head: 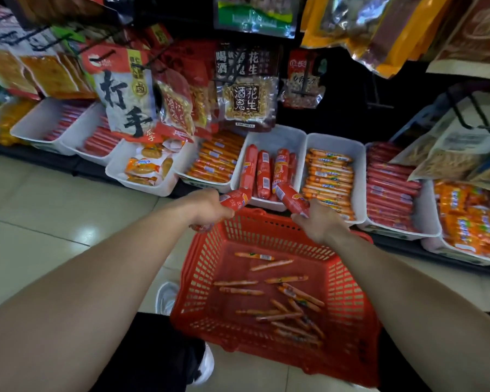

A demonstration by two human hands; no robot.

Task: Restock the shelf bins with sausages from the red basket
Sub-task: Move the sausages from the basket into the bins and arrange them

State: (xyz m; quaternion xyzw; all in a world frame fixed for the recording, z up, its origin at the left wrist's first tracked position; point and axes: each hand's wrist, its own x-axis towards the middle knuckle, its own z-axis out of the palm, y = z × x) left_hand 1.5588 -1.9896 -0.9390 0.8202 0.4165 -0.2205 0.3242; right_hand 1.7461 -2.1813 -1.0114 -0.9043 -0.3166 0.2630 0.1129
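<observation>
The left hand (207, 206) was curled tight round a fat red sausage (236, 200), and its fingers were tucked under where they could not be seen. A red bit stuck out below that hand too, but it was hard to tell if it was the same sausage. The right hand (318, 222) gripped a second fat red sausage (292, 198) by its lower end, with the top end pointing up and to the left. Both sausages were held over the far rim of the red basket (201, 290), right at the front edge of a white bin (277, 137) on the shelf (54, 162). About four more fat sausages (263, 174) lay side by side in that bin, and their front ends were hidden behind the two held ones. The basket sat on the tiled floor (54, 207) just in front of the shelf. Many thin orange sausages (283, 290) lay mixed up on its bottom, mostly toward the right wall. The right arm covered part of the basket's right rim. The right-side bin (359, 171) and the left-side bin (207, 183) were packed with orange sausages. Hanging snack bags (246, 86) hid the back parts of some bins. The words on the sausage labels were too blurry to read. A white shoe (166, 297) peeked out by the basket's left wall.
</observation>
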